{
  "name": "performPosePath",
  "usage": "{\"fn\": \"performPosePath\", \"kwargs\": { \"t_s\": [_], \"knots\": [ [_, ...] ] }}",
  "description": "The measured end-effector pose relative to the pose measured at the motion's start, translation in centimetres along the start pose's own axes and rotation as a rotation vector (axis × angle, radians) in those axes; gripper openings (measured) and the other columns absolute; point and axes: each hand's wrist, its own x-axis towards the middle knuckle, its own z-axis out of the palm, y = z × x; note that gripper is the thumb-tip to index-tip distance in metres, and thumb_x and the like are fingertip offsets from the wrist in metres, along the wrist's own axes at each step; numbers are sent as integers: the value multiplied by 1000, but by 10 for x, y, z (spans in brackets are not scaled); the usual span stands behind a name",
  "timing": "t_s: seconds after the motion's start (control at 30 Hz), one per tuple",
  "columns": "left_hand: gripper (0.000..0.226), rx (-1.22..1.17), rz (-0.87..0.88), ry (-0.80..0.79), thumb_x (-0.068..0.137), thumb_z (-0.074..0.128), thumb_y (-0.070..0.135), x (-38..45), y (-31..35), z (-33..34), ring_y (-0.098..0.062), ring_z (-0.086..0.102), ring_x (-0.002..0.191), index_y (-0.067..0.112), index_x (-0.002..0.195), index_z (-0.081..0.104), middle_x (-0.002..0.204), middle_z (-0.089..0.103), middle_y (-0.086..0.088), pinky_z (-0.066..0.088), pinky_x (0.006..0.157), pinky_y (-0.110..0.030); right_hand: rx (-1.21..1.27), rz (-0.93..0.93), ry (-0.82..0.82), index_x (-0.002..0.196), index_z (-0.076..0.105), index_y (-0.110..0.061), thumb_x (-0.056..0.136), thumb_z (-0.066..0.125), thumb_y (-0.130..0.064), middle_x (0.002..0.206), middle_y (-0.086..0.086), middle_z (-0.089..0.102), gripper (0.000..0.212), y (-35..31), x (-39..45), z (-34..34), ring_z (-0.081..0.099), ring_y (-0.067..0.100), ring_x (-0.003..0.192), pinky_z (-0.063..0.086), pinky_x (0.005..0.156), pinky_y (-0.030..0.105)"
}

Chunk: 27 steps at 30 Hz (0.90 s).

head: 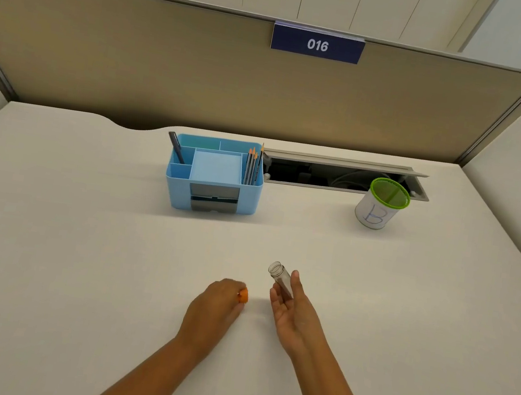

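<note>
Two hands work over a white desk (75, 254). The right hand (295, 307) lies palm-up, fingers mostly straight, and cradles a clear, uncapped tube (281, 276) between thumb and fingers; the tube's open mouth tilts up and away toward the far left. The left hand (217, 306) sits knuckles-up just beside it, fingers curled around a small orange cap (243, 295) that peeks out at the fingertips. Cap and tube are near each other but apart. Farther back stands a blue organiser (215, 177) with a dark pen (176, 147) in its left slot and several pencils (253, 165) on its right side. To the right, a white cup (379, 205) with a green rim, marked "B", stands near an open cable tray (340, 175). A sign reading "016" (317, 44) hangs on the partition.
</note>
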Motion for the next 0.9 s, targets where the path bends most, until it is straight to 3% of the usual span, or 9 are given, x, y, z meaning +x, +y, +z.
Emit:
{"fn": "performPosePath", "kwargs": {
  "t_s": [0.17,0.27,0.4,0.67,0.9],
  "knots": [
    [38,-481,-302,186,85,59,16,18,17,-15,-11,58,91,26,120,48,106,56,3,46,74,-11,-10,27,11,91,62,-5,86,61,-27,84,11,64,23,4,-12,8,61,16,78,57,50,19],
    [31,-710,-415,209,89,52,18,27,24,-29,-17,59,100,30,118,50,112,55,-1,46,86,-25,-57,35,4,94,62,-7,85,62,-30,81,8,65,25,10,-18,12,62,10,61,54,46,17],
    [15,-1076,-491,272,89,51,19,27,35,-42,-17,62,100,25,103,54,109,61,-5,47,87,-29,-109,-8,-16,93,62,-9,84,64,-29,84,8,67,22,19,-22,15,63,7,55,54,49,17],
    [14,-1077,-490,342,86,56,22,26,43,-41,-17,60,103,31,95,53,110,62,-1,49,78,-20,-217,-74,-132,98,64,-12,82,65,-22,97,12,69,19,23,-34,23,69,15,72,57,58,20],
    [16,-987,-461,333,84,59,20,27,44,-40,-15,61,98,34,90,54,104,62,4,50,82,-25,-328,-128,-155,99,64,-17,79,69,-17,96,9,69,21,24,-40,32,72,17,75,59,65,23]
  ]
}}
